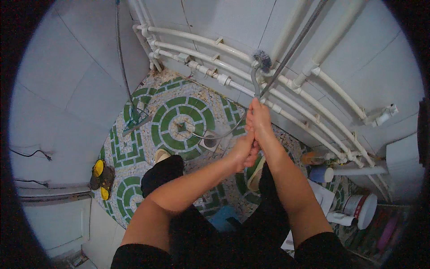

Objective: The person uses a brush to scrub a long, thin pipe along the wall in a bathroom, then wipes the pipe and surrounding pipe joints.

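Note:
Both hands hold a long-handled cleaning brush with a curved grey neck (255, 80) and a round bristle head (262, 60). The bristles are against or close in front of the white wall pipes; contact cannot be made out. My right hand (259, 116) is wrapped around the handle just below the curve. Lower down, my left hand (247, 151) closes around the handle's near end, and the fingers hide most of it. Close behind the brush neck passes a flexible metal hose (294, 47). Its lower part curves over the floor near a square drain (210, 142).
Several white pipes (201, 40) run along the wall. A mop or squeegee with a green head (134, 117) leans at the left, near dark clogs with yellow insides (106, 178). At right are a blue container (317, 175) and a white bucket (366, 212). Green-patterned tile floor (181, 104) lies below.

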A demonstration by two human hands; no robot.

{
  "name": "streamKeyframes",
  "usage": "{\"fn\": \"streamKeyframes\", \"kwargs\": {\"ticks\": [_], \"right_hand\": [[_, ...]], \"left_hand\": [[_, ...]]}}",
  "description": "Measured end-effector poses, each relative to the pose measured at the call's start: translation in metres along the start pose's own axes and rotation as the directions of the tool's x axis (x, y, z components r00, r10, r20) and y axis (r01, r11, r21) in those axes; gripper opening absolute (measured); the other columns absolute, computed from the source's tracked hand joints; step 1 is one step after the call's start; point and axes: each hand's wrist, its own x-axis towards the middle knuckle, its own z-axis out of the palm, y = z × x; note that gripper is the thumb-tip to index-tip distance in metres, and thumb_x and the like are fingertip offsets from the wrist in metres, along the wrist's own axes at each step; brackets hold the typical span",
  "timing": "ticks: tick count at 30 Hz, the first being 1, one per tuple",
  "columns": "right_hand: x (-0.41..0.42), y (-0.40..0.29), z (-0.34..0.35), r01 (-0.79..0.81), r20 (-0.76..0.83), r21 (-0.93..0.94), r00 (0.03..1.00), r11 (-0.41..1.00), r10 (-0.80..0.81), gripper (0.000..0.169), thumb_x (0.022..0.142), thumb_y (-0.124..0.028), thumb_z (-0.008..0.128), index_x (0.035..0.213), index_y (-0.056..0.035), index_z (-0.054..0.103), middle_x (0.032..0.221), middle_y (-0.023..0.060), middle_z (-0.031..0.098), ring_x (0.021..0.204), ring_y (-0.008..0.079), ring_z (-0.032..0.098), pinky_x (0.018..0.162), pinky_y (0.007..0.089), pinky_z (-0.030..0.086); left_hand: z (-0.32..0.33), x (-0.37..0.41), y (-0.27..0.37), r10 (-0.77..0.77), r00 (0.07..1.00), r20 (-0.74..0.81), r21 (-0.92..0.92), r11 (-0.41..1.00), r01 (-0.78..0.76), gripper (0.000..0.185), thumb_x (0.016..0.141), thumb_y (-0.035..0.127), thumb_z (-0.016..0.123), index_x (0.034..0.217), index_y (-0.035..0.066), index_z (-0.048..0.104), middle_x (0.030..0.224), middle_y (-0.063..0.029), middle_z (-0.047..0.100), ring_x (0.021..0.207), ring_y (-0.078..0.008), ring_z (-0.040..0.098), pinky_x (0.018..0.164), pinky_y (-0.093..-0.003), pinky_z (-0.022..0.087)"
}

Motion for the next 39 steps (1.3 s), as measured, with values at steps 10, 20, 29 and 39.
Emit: {"fn": "streamKeyframes", "kwargs": {"ticks": [10,20,29,39], "right_hand": [[0.029,-0.019,0.025,0.073,0.167,-0.202,0.985,0.977,-0.039,0.027,0.082,-0.028,0.044,0.091,-0.0027,0.044,0.057,0.0040,0.040,0.043,0.0132,0.037,0.042,0.0285,0.037],[0.032,-0.019,0.027,0.387,0.198,-0.458,0.922,0.800,-0.333,0.040,0.082,-0.017,0.041,0.116,0.0008,0.034,0.074,0.0138,0.055,0.065,0.0194,0.053,0.063,0.0319,0.043],[-0.005,-0.005,0.007,0.386,0.156,-0.349,0.922,0.854,-0.354,0.043,0.082,-0.012,0.041,0.123,-0.0035,0.031,0.075,0.0090,0.053,0.061,0.0141,0.049,0.056,0.0273,0.042],[-0.028,-0.027,0.015,0.231,0.119,-0.246,0.971,0.941,-0.207,0.047,0.080,-0.013,0.043,0.125,-0.0063,0.031,0.083,0.0113,0.055,0.071,0.0164,0.051,0.062,0.0274,0.041]], "left_hand": [[-0.012,0.029,0.035,0.110,0.990,0.091,-0.178,0.980,-0.092,0.044,0.082,0.054,0.031,0.060,0.016,0.035,0.043,0.0054,0.027,0.028,-0.0068,0.018,0.026,-0.0210,0.012],[-0.010,0.048,0.067,0.286,0.958,0.035,-0.244,0.932,-0.269,0.037,0.084,0.049,0.029,0.070,0.016,0.038,0.044,0.0043,0.034,0.028,-0.0062,0.026,0.025,-0.0190,0.014],[-0.006,0.025,0.036,0.077,0.992,0.101,-0.147,0.987,-0.061,0.048,0.081,0.057,0.025,0.059,0.017,0.037,0.040,0.0055,0.031,0.026,-0.0064,0.023,0.023,-0.0201,0.016],[-0.002,0.002,0.049,0.067,0.972,0.223,-0.253,0.967,-0.008,0.042,0.083,0.051,0.032,0.062,0.015,0.037,0.042,0.0057,0.027,0.028,-0.0048,0.024,0.023,-0.0177,0.018]]}}
